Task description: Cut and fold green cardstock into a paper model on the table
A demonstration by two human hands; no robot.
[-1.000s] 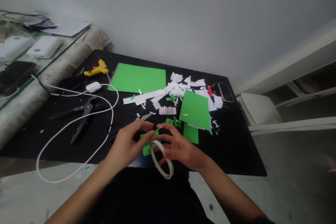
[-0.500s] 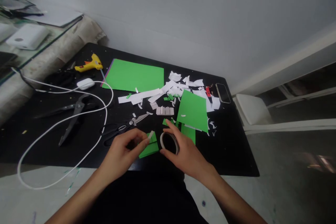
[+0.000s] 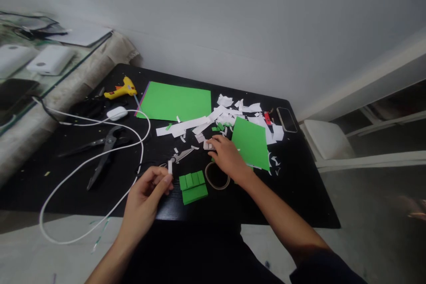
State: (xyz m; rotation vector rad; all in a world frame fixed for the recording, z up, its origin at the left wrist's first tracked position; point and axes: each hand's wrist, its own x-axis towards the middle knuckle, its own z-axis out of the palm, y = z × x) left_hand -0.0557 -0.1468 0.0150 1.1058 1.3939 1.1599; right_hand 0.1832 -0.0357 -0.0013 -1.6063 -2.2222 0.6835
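My left hand (image 3: 149, 188) pinches a small white strip (image 3: 170, 167) upright between thumb and fingertips. Just right of it lies a small folded green paper piece (image 3: 195, 193) with raised flaps along its upper half. My right hand (image 3: 228, 157) reaches past a tape roll (image 3: 218, 187), which lies flat on the table. Its thumb and fingers are apart, with the fingertips at a row of pale grey folded paper pieces (image 3: 206, 144) that they partly cover. Scissors (image 3: 183, 155) lie beyond my left hand, their handles mostly hidden.
White paper scraps (image 3: 199, 124) spread across the black table (image 3: 293, 195). Green sheets (image 3: 179, 102) lie at the back, another green sheet (image 3: 251, 142) at right. A yellow glue gun (image 3: 123, 88), dark pliers-like tool (image 3: 108, 146), looping white cable (image 3: 63, 173) and phone (image 3: 286, 120) surround them.
My right hand has let go of the tape roll and moved forward to the pale folded pieces. My left hand has drawn left with the white strip, away from the green piece.
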